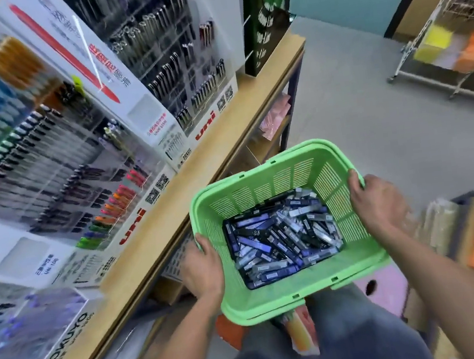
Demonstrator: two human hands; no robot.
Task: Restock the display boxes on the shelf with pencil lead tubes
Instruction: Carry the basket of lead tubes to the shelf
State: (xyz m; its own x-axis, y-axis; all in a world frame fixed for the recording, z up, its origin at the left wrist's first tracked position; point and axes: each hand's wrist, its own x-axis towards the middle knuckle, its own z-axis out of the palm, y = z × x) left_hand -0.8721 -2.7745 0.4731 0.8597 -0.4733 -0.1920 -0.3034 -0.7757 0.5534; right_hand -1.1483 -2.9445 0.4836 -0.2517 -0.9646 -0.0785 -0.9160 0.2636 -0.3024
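Observation:
I carry a green plastic basket [263, 188] in front of my waist. Its bottom is covered with several pencil lead tubes [282, 239], dark blue, black and clear, lying in a loose heap. My left hand [202, 268] grips the basket's left rim, thumb over the edge. My right hand [377, 202] grips the right rim, fingers curled over it. To my left runs a wooden shelf [198, 166] carrying pen display stands [58, 171]. No lead display boxes are plainly visible.
Uni pen racks [174, 67] and a Kokuyo box [40, 337] line the shelf top. Lower shelf levels hold pink packets [277, 116]. A wire rack [452, 42] with coloured paper stands at the far right across a grey floor aisle [355, 111].

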